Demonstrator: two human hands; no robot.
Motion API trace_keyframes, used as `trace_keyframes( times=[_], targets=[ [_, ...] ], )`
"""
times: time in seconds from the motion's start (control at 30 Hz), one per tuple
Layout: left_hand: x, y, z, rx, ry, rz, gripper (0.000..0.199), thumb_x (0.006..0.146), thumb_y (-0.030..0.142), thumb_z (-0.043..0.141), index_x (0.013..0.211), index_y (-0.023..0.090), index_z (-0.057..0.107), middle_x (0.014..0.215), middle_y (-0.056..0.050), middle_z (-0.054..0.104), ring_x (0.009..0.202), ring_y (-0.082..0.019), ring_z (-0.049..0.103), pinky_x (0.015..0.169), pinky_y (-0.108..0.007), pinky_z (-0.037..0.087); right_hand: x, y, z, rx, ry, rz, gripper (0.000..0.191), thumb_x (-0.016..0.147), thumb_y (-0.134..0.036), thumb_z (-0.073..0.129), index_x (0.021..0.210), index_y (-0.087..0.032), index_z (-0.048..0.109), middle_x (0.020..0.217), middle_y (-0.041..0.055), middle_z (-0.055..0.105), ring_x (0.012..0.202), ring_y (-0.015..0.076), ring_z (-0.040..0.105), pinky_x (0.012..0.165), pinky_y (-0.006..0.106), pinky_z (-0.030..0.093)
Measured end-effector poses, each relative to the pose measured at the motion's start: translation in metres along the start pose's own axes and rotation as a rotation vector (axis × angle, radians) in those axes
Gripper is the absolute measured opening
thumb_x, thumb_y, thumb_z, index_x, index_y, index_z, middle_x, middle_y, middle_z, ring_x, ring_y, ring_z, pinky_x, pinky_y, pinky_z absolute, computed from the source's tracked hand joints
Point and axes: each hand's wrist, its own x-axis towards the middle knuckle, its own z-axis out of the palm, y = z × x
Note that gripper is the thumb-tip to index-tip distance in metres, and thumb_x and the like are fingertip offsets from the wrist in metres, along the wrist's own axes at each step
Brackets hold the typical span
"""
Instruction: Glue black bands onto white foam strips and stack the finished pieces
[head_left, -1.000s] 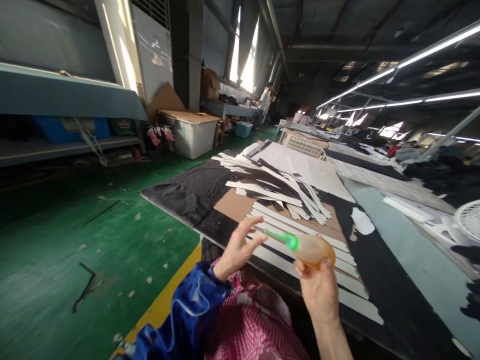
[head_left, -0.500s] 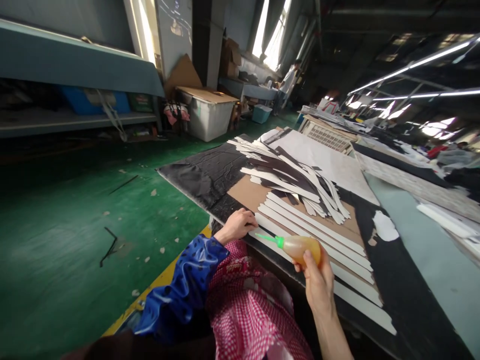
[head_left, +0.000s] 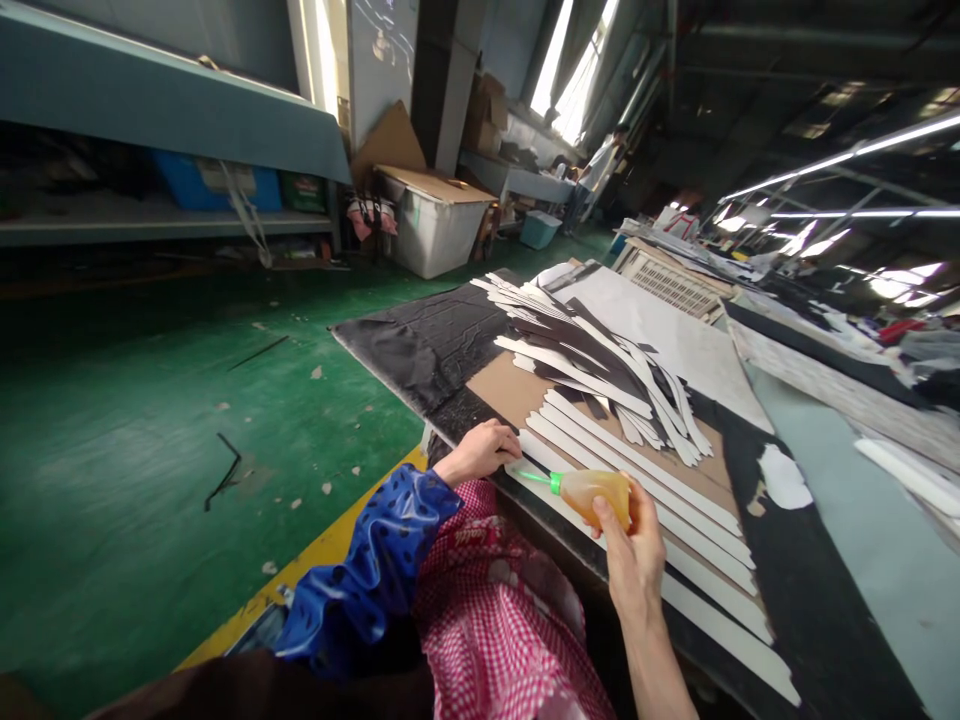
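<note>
"Where was the bottle (head_left: 586, 495)?"

"In the right hand (head_left: 637, 542), above the near side of the table (head_left: 409, 340). It lay nearly level in the grip, amber liquid inside, its green nozzle (head_left: 534, 476) aimed toward the left hand (head_left: 486, 450)."

"How were the right fingers set?"

"Wrapped around the bottle's rear part, with the thumb over the side facing the wearer."

"And the left ones?"

"Bent and drawn close together, at the far-left end of the nearest of the strips (head_left: 731, 640). I couldn't tell whether they pinched it. The nozzle's tip was near them, but contact with the strip was unclear."

"How did the strips lie?"

"Long, white and side by side, running away from the left hand toward the right. Beyond them a loose pile (head_left: 585, 362) of white and dark pieces overlapped the cardboard (head_left: 491, 385)."

"Anything to the right?"

"A white scrap (head_left: 784, 477) lay on the table's black cover."

"What did the wearer have on?"

"A shiny blue sleeve (head_left: 375, 555) on the left arm and a red checked apron (head_left: 495, 610)."

"And farther off?"

"A pale bin (head_left: 439, 235) stood on the green floor (head_left: 150, 380), and a person (head_left: 600, 165) was in the background."
</note>
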Motion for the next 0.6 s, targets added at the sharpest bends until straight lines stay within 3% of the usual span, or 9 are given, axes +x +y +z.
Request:
trace_keyframes(
  times=[0.33,0.5,0.6],
  targets=[
    [-0.0001,-0.0049,0.0047,-0.004,0.011,-0.011,0.013,0.081,0.013,0.065,0.08,0.02,0.075,0.095,0.001,0.073,0.087,-0.014,0.058,0.081,-0.023,0.041,-0.0007,-0.0051,0.0027,-0.137,-0.02,-0.06,0.081,0.064,-0.053,0.074,0.134,-0.021,0.049,0.132,0.0137,0.054,0.095,0.0274,0.064,0.059,0.03,0.055],
    [-0.0005,-0.0054,0.0047,0.0,0.011,-0.011,0.013,0.081,0.013,0.065,0.08,0.02,0.075,0.094,0.001,0.073,0.087,-0.014,0.059,0.082,-0.024,0.041,-0.0005,-0.0004,0.0002,-0.176,-0.032,-0.149,0.074,0.065,-0.051,0.074,0.13,-0.022,0.052,0.133,0.012,0.054,0.111,0.0308,0.058,0.086,0.042,0.053],
    [-0.0005,-0.0041,0.0039,0.004,0.01,-0.01,0.014,0.081,0.012,0.064,0.08,0.021,0.075,0.095,0.001,0.073,0.087,-0.014,0.059,0.082,-0.024,0.041,-0.0028,-0.0005,-0.0015,-0.15,-0.061,-0.181,0.07,0.066,-0.048,0.074,0.127,-0.021,0.053,0.134,0.0124,0.054,0.115,0.0311,0.056,0.095,0.046,0.049]
  ],
)
